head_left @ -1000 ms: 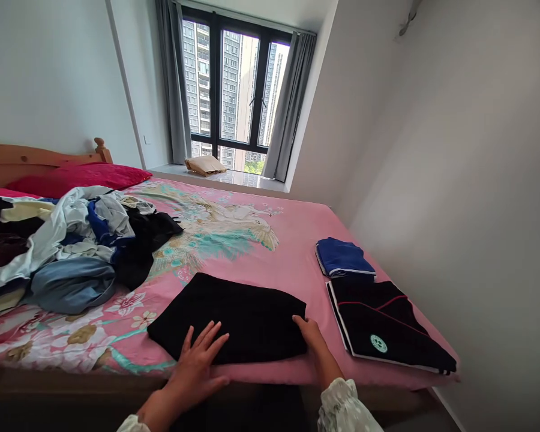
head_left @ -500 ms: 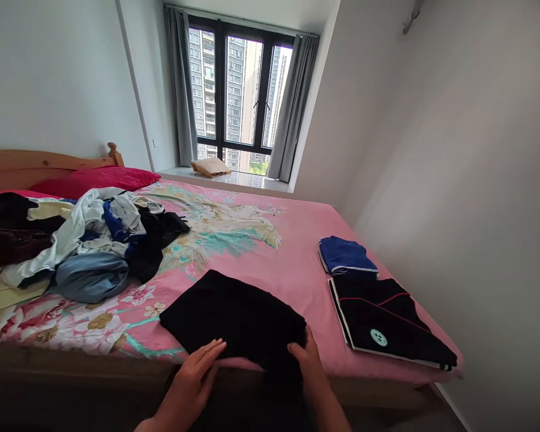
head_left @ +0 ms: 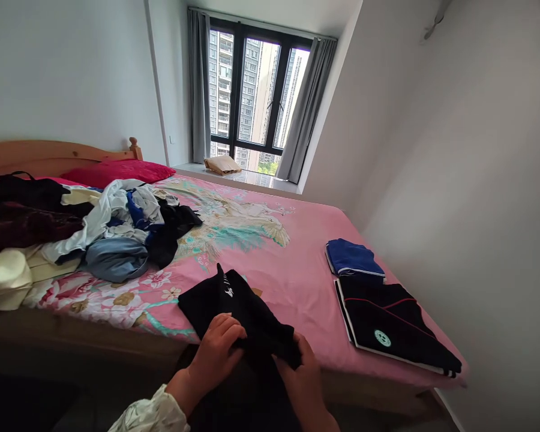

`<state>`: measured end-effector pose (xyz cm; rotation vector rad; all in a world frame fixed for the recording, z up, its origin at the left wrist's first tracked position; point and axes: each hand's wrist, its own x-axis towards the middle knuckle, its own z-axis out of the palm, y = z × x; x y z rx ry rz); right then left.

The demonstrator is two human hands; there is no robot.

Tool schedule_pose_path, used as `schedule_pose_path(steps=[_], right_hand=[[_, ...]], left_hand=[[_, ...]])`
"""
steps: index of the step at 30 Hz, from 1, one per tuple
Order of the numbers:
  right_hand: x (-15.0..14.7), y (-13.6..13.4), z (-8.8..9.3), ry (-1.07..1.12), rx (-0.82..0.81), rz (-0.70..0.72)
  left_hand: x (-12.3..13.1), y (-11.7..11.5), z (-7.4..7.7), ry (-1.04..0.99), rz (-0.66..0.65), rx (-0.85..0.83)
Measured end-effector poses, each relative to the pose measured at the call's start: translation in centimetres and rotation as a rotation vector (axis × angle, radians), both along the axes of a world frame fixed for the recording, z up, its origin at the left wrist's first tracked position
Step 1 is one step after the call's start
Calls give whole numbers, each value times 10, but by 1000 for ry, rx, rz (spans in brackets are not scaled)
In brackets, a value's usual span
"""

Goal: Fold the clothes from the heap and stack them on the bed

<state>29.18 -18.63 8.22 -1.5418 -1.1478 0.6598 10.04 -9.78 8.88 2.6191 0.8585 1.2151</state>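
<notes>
A black garment (head_left: 247, 312) with small white lettering lies partly folded at the bed's front edge, one corner of it standing up. Its exact kind I cannot make out. My left hand (head_left: 220, 345) grips the near left part, fingers curled over the cloth. On the right side, my right hand (head_left: 299, 366) holds the garment's edge between thumb and fingers. Some of the black cloth hangs down over the bed's edge between my forearms, dark against the shadow there.
A heap of mixed clothes (head_left: 112, 222) covers the bed's left side. Folded black clothes (head_left: 387, 318) with a round badge and a folded blue stack (head_left: 353, 259) lie at the right. Behind are a red pillow (head_left: 126, 171) and the pink bedsheet (head_left: 306, 240).
The garment's far part has been lifted and creased, showing white lettering. My left hand has moved right and up and closed on the cloth. The view has swung left.
</notes>
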Motion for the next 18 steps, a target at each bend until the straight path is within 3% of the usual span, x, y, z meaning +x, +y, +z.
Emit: schedule_pose_path(steps=[3, 10, 14, 18], right_hand=[[-6, -13, -2, -122, 31, -38], [-18, -40, -5, -302, 151, 27], [-27, -48, -4, -312, 212, 49], [-39, -50, 3, -348, 332, 166]], left_hand=[[-14, -28, -10, -5, 35, 11], [-38, -76, -24, 32, 137, -85], [-45, -97, -16, 59, 74, -188], [-41, -106, 3, -66, -6, -507]])
